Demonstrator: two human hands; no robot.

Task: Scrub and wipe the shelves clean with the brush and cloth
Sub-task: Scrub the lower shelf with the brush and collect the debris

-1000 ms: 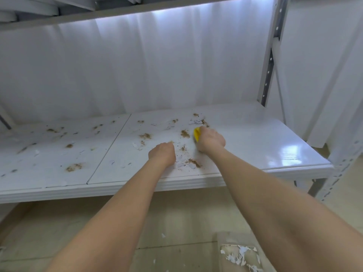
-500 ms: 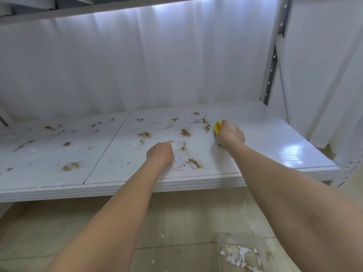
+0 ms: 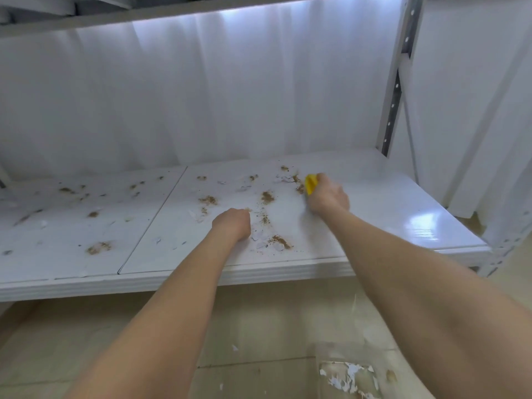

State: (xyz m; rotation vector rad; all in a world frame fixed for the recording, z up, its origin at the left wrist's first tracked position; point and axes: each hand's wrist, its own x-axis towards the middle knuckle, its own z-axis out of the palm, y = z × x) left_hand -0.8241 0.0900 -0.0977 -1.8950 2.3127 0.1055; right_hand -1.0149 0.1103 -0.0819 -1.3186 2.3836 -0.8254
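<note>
- Gripping a yellow brush (image 3: 310,183), the right hand (image 3: 328,197) is seen with its fingers curled round it, low over the white shelf (image 3: 417,214) toward the back.
- Only a small yellow part of the brush is shown, at the hand's left side, just beside a brown streak of dirt (image 3: 299,188).
- The left hand (image 3: 231,224) is clenched into a fist and rested on the shelf nearer the front edge, apart from the brush; nothing is seen in it.
- More brown patches and white scraps (image 3: 260,243) are scattered over both shelf panels.
- White sheeting (image 3: 201,105) is hung behind the shelf, with a grey post (image 3: 395,90) at the right.
- On the floor (image 3: 86,341) below, a clear tray (image 3: 348,378) with white scraps is seen.
</note>
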